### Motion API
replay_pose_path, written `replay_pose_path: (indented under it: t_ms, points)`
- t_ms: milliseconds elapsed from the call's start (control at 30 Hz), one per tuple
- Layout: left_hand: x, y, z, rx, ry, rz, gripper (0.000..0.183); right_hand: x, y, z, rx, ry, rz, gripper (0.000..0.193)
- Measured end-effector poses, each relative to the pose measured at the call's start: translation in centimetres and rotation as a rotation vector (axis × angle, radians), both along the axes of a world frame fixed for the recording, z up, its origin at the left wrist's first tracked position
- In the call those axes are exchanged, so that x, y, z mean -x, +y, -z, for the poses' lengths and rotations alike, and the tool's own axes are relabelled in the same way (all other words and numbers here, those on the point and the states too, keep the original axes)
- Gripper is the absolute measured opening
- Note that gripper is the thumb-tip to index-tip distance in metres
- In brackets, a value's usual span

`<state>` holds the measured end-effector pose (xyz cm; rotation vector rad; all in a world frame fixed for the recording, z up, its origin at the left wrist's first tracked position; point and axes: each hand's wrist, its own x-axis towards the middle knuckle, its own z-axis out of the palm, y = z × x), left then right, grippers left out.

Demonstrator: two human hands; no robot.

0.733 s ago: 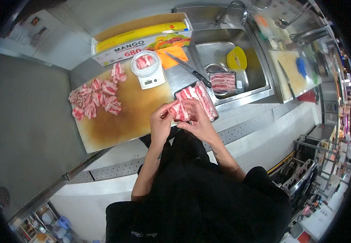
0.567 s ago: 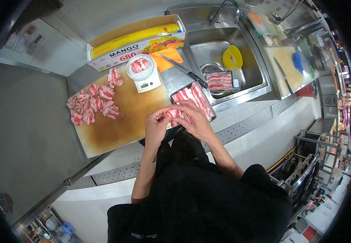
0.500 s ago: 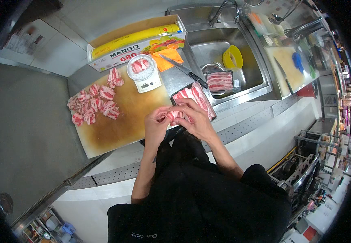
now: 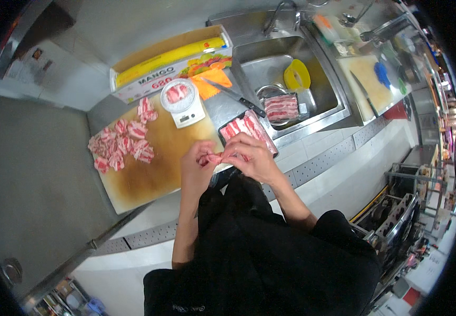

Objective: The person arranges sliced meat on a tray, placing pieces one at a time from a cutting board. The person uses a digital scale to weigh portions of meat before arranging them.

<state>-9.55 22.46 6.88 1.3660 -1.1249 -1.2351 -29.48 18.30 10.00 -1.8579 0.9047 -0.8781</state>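
A thin, pink-and-white strip of raw, fatty meat [image 4: 215, 158] is pinched between the person's two bare hands, just above the near right corner of the pale, brown-stained cutting board [image 4: 157, 176]. The left hand [image 4: 195, 167] has its fingers curled narrowly around the strip's left part, which bunches against them, partly hidden; the right hand [image 4: 254, 159] nips it between thumb and fingertips, and a little more red meat shows beneath its fingers. The middle of the strip bridges the small gap between the two grips. Just beyond the right hand, partly covered by it, lies a black rectangular tray [image 4: 276, 154] of long raw meat slices [image 4: 250, 127]. Farther off on the board stands a white digital kitchen scale [image 4: 188, 116] bearing a folded portion of streaky meat [image 4: 177, 93], and to its left lies a cluster of similar red-and-white meat bundles [image 4: 121, 143].
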Motion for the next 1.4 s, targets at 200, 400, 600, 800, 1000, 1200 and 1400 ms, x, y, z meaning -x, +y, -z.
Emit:
replay_pose_path:
  t_ms: [200,400,600,800,1000,1200,1400]
  points:
    - [-1.5,0.3,1.1,-0.243,0.686,0.0,0.018,0.8,0.4,2.3,0.012,-0.105,0.08,0.015]
    - [-6.2,0.9,6.9,-0.473,1.07,0.046,0.041,2.1,-1.0,-1.0,-0.279,-0.368,-0.008,0.018]
    - [-1.5,1.6,-0.5,-0.232,0.852,0.062,0.061,2.8,-1.0,1.2,-0.633,-0.979,0.294,0.019]
    - [-1.3,0.2,1.5,-0.267,0.612,0.132,0.029,1.9,0.0,5.6,-0.212,-0.18,0.045,0.038]
    - [-3.1,-0.1,5.6,-0.013,0.057,0.061,0.027,0.3,0.6,8.8,-0.156,0.013,-0.23,0.027]
    - [-5.1,1.6,0.8,0.005,-0.297,0.408,0.048,0.4,-0.5,5.8,-0.363,-0.004,-0.209,0.033]
    - [-5.9,3.0,3.4,-0.365,-0.46,0.628,0.029,-1.1,-1.5,7.2,-0.271,0.272,-0.479,0.052]
